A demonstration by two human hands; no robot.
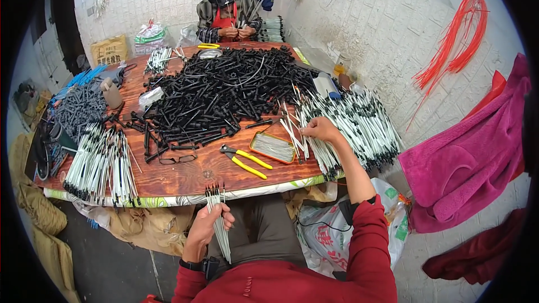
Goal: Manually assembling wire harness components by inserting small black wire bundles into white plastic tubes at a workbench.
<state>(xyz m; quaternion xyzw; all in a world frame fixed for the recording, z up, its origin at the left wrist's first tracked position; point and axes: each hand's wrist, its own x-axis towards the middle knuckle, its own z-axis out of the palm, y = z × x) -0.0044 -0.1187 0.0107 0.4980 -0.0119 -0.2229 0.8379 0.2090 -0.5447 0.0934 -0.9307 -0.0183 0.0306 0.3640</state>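
Low over my lap, my left hand (209, 225) is closed round a bundle of thin white rods (223, 240) with black tips pointing up. Over the right side of the table, my right hand (321, 129) has its fingertips pinched together among a few loose white rods (292, 129); what they grip is too small to make out. Beside that hand spreads a large heap of white rods with black ends (362, 126). Just left of the loose rods lies an open tin (273, 147) of thin metal pins. Yellow-handled nippers (247, 160) rest next to the tin.
Black plastic parts (219, 92) heap the middle of the wooden table (168, 178). Eyeglasses (178, 159) lie near the front, another stack of white rods (102, 163) at left, grey parts (84, 106) behind it. A person (229, 17) works across the table. Bags (353, 219) stand below, right.
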